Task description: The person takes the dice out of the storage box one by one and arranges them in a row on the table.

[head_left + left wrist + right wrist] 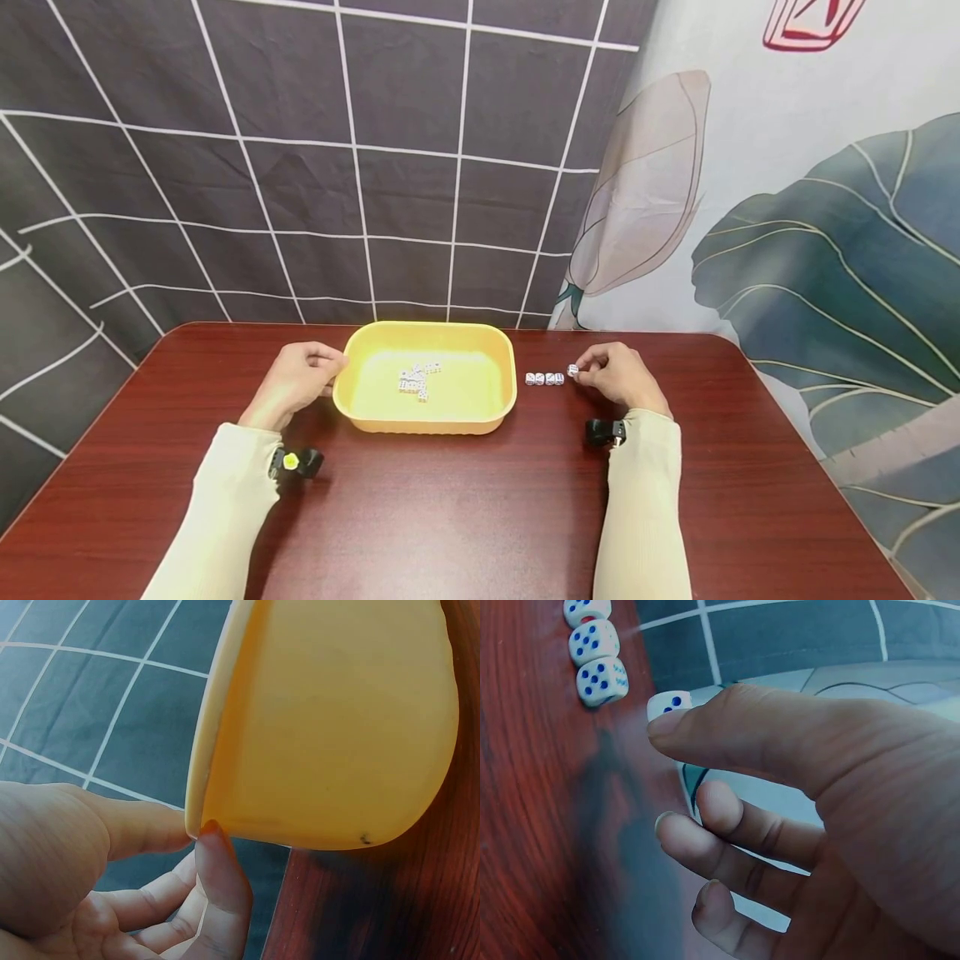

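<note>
My left hand (pixel 296 379) pinches the left rim of a yellow plastic tub (pixel 427 425), its thumb and a finger on either side of the edge in the left wrist view. Inside the tub lies a loose cluster of white dice (pixel 412 382). My right hand (pixel 618 372) pinches a white die (pixel 667 703) with blue pips between thumb and fingers; the thumb covers part of it. Just left of that die, a short straight row of several dice (pixel 544 379) stands on the table to the right of the tub.
The reddish-brown wooden table (pixel 450 517) carries everything. A dark cloth (pixel 405 192) with white grid lines hangs behind its back edge, and a leaf-patterned cloth (pixel 810 250) hangs at the right. Black straps with small devices are worn on both wrists.
</note>
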Demonstrator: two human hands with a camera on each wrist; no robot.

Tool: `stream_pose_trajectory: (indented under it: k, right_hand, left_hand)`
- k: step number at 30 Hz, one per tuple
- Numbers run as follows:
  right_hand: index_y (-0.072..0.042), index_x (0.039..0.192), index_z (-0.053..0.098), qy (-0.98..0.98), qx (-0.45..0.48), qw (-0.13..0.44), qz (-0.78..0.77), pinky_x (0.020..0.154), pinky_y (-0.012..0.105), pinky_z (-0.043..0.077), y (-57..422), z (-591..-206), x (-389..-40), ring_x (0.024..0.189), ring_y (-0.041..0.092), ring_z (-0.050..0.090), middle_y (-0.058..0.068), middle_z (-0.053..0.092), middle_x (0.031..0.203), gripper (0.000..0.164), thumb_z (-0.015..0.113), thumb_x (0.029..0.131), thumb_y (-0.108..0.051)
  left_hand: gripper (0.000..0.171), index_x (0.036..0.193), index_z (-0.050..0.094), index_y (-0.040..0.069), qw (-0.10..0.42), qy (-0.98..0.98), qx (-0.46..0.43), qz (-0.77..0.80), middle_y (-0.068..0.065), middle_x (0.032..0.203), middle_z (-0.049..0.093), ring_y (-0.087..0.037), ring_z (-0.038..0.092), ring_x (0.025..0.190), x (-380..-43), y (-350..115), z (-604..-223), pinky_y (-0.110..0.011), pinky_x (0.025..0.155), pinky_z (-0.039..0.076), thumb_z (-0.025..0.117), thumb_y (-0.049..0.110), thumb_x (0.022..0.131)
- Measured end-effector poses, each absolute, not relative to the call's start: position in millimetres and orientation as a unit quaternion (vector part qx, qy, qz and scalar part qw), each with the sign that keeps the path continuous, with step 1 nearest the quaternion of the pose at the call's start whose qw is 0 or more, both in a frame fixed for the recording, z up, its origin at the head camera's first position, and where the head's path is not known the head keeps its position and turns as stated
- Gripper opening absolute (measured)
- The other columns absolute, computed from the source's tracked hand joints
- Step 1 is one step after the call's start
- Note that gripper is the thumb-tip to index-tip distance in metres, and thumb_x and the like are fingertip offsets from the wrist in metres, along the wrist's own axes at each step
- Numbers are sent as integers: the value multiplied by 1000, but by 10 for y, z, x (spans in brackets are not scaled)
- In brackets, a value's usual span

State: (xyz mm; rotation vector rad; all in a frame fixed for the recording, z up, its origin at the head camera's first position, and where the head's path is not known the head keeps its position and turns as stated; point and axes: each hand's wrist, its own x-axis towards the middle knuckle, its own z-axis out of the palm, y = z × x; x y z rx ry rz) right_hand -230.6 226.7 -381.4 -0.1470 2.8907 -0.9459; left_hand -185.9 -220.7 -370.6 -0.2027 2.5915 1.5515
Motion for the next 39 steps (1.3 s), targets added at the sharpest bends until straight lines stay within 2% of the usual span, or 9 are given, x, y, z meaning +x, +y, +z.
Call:
stream_pose_trajectory:
  k: [17,25,30,39]
  right_hand:
    - [-7,94,77,949,-70,63,-300,63,30,41,2259,-3939,-2344,68,17,51,4,64,73,9,74,85,-6]
    - [-7,100,76,949,-59,71,-300,64,30,42,2254,-3896,-2338,70,17,52,4,62,74,14,74,86,-10]
    - [-6,101,76,946,-80,56,-308,63,30,43,2227,-3834,-2333,67,17,52,3,61,73,16,72,86,-7]
    - [-6,104,76,937,-125,28,-324,69,31,45,2029,-3710,-2359,72,17,55,3,61,77,17,75,88,-12]
  left_hand:
    - [34,122,64,-11,61,854,-70,511,-22,108,70,-12,68,78,-1857,-2203,-3700,-22,70,60,58,15,100]
    - [35,122,63,-11,57,854,-67,513,-23,109,70,-12,68,79,-1868,-2210,-3705,-22,70,60,58,15,100]
    - [35,123,63,-11,60,851,-69,517,-23,109,71,-12,69,78,-1868,-2207,-3707,-22,70,60,58,15,100]
    - [34,122,63,-11,59,853,-73,514,-22,108,70,-12,68,77,-1857,-2207,-3697,-22,70,60,58,15,100]
